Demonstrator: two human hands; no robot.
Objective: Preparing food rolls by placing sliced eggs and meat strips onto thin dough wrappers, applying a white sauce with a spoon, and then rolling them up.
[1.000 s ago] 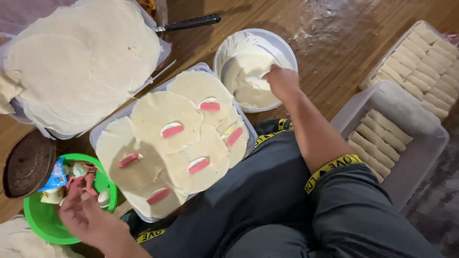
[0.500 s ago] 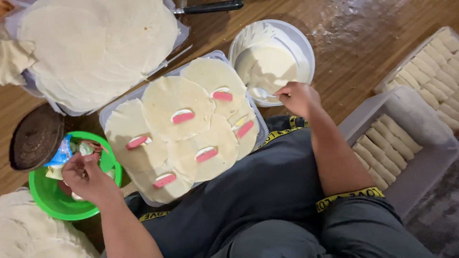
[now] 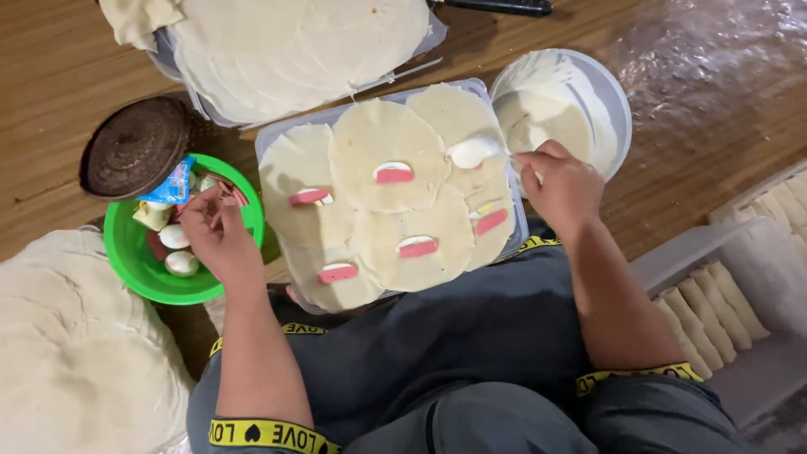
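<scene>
Spoon, loaded with white paste, sits at upper centre of the frame over the round wrappers laid on the tray. I see my right hand pinching its handle, fingers closed narrow around it, just below the white bowl. My left hand reaches into the green bowl at left, fingertips curled on fillings.

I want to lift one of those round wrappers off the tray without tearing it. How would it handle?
Probably floppy: the round wrappers lie flat and thin, overlapping one another and following the clear tray. Likely light, and apt to tear or fold if lifted by one edge. The pink filling strips could slide off if it tilts.
</scene>
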